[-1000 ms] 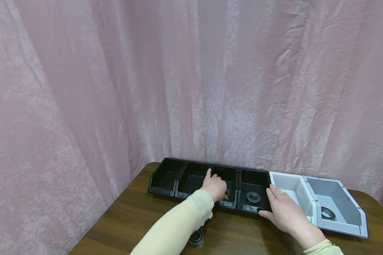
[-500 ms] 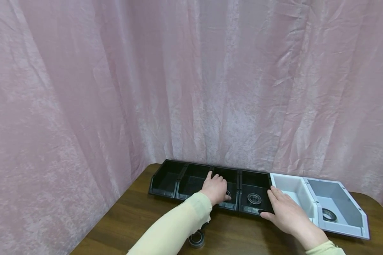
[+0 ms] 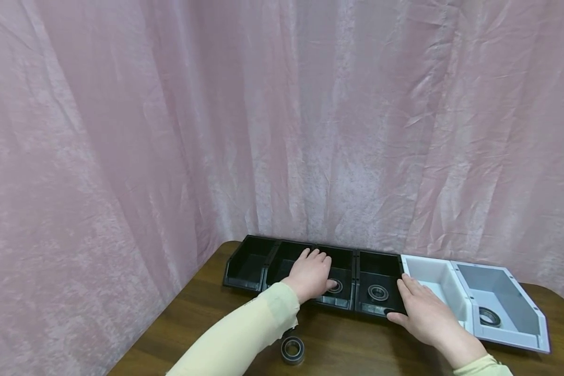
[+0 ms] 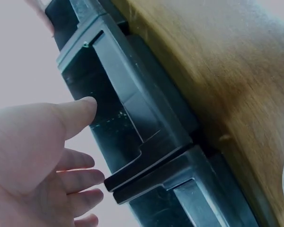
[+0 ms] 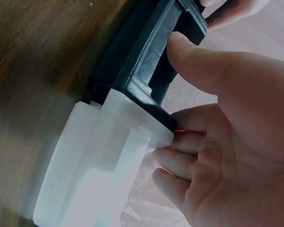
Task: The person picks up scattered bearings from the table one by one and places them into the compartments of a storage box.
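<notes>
While the left hand (image 3: 307, 278) hovers over the 2nd and 3rd of 4 black bins (image 3: 379, 262), thumb spread from its fingers and gripping nothing, the right hand (image 3: 425, 316) lies at the seam between the 4th and the white bin (image 3: 425, 267), thumb apart from extended fingers; I cannot tell whether either touches a rim. These and a grey bin (image 3: 509, 293) line the far edge of the table (image 3: 192, 313). 1 bearing (image 3: 340, 286) lies by the left thumb in the 3rd bin, 1 bearing (image 3: 385, 293) in the 4th, 1 bearing (image 3: 497, 319) in the grey bin, 1 bearing (image 3: 301, 351) on the table, well off that edge.
</notes>
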`<state>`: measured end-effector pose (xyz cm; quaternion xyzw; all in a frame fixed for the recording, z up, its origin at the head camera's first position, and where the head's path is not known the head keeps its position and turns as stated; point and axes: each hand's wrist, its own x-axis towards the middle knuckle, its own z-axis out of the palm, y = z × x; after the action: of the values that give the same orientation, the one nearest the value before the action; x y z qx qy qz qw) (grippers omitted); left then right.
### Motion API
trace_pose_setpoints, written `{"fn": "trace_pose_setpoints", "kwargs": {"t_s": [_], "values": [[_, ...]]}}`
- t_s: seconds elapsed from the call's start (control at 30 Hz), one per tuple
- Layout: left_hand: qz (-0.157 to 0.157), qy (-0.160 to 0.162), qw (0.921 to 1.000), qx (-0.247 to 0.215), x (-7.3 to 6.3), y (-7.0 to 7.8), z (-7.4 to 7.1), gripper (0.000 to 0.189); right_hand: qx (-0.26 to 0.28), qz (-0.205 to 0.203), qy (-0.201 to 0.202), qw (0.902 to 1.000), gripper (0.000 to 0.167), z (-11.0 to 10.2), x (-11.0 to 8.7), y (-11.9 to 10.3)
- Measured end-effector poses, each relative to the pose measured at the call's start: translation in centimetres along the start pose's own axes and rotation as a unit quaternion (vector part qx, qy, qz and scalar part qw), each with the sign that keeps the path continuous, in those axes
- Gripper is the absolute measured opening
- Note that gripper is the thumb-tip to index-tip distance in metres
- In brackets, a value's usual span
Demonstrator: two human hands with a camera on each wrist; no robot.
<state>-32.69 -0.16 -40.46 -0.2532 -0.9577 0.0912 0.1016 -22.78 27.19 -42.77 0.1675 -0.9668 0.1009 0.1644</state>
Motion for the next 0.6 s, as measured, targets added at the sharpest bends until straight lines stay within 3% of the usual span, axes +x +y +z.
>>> {"fn": "trace_pose_setpoints", "kwargs": {"t_s": [0.33,0.6], "values": [[0.033,0.017,0.9992,-0.011,-2.3,-0.6,-0.7,0.07,0.002,0.002,0.003,1.0,0.081,0.2,0.0,0.0],[0.061,0.042,0.9972,-0.004,-5.0,-1.1,-1.8,0.071,0.001,0.003,0.004,1.0,0.081,0.0,-0.1,0.0]]}}
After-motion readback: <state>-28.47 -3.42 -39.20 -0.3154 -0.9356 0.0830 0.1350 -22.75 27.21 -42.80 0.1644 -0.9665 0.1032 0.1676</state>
